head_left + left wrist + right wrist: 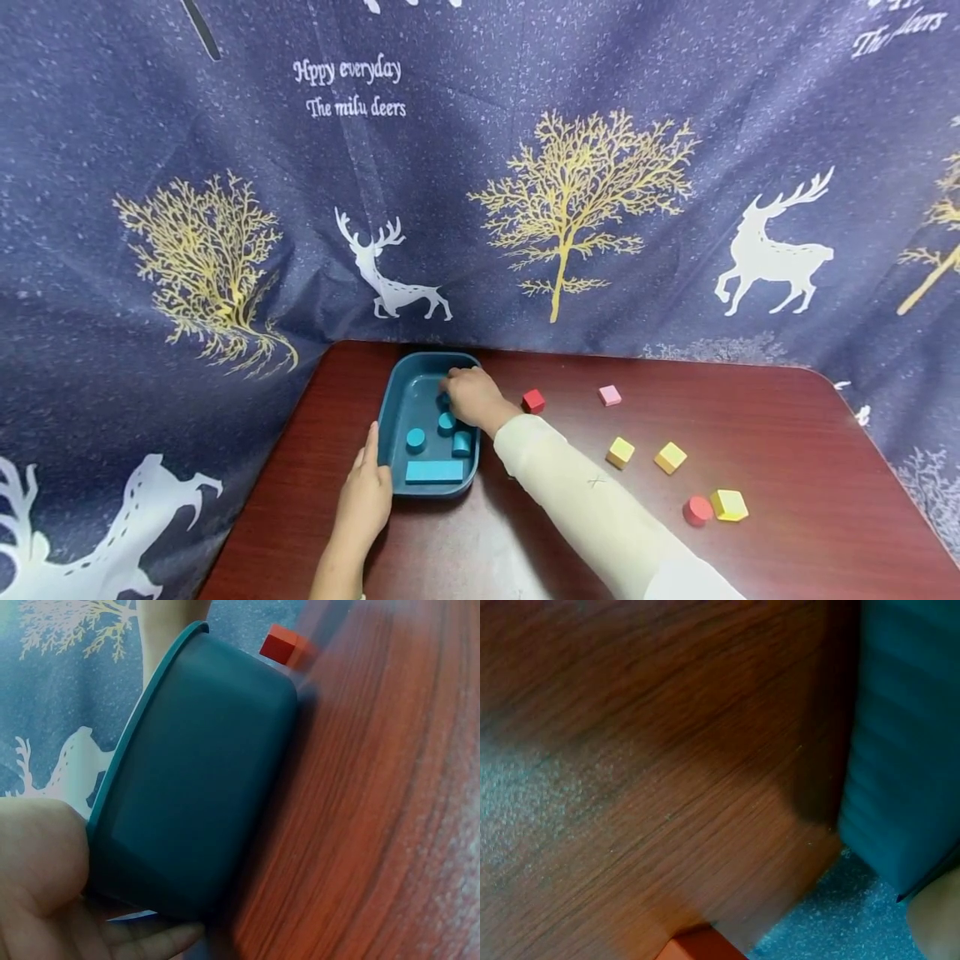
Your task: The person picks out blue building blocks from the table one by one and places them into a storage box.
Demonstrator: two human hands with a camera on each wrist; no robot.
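A dark teal tray (384, 433) stands at the back left of the table and holds several blue blocks. Among them are two short cylinders (416, 440), a block with a curved top (461, 444) and a long flat bar (435, 472). My left hand (363, 492) rests along the tray's left wall, fingers straight; the left wrist view shows the thumb side by the rim. Over the tray's right wall reaches my right hand (472, 395), its fingers pointing down inside. A partly hidden blue block (443, 402) lies right under these fingertips; I cannot tell whether they pinch it.
Right of the tray lie a red cube (533, 402) and a pink flat block (610, 395). Farther right are yellow cubes (670, 457) and a red cylinder (697, 511). A deer-print cloth (480, 167) hangs behind the wooden table (810, 450).
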